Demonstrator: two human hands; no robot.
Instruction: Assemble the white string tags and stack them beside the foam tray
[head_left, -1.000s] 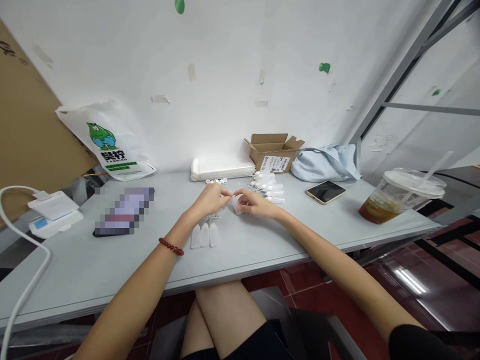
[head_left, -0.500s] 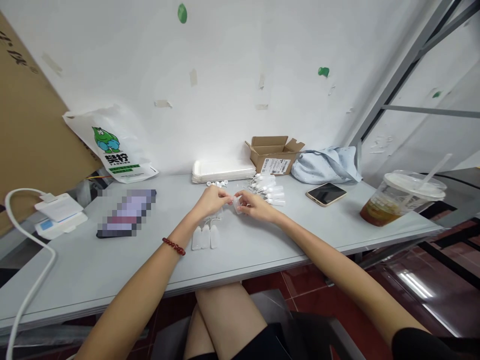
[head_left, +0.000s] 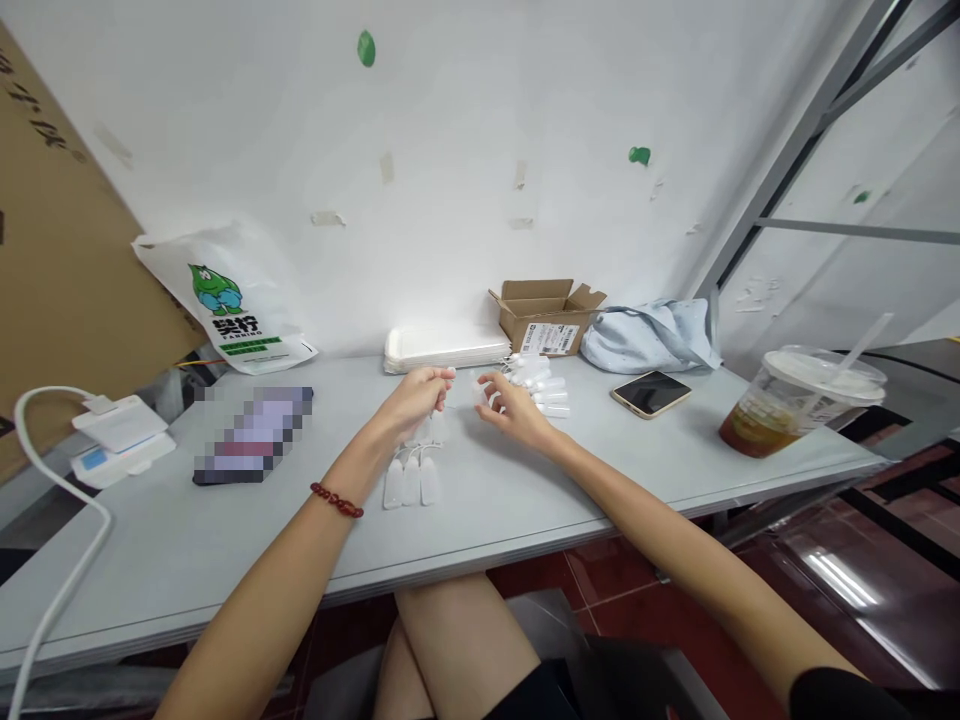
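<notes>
My left hand point(head_left: 416, 398) is closed, with a small white cap point(head_left: 452, 372) pinched at its fingertips. To its right, my right hand point(head_left: 514, 410) curls its thumb and fingers around a small translucent plastic bottle point(head_left: 478, 393), partly hidden by the fingers. A gap separates the two hands. Several similar bottles with white tops point(head_left: 551, 385) lie in a pile just beyond my right hand. Nearer me, below my left hand, a row of translucent bottles point(head_left: 410, 482) with thin loops lies on the table. More of them are partly covered by that hand.
Along the wall are a white stack of flat trays point(head_left: 446, 350), an open cardboard box point(head_left: 551, 330) and a light blue cloth bag point(head_left: 649, 335). A phone point(head_left: 651, 394) and a drink cup point(head_left: 787, 400) stand right. Left are a blurred-out device point(head_left: 251, 435), a plastic bag point(head_left: 232, 300) and a charger point(head_left: 124, 430).
My hands have moved apart from where they met. The left one has drawn slightly left and up with the cap; the right one stays near the pile with the bottle.
</notes>
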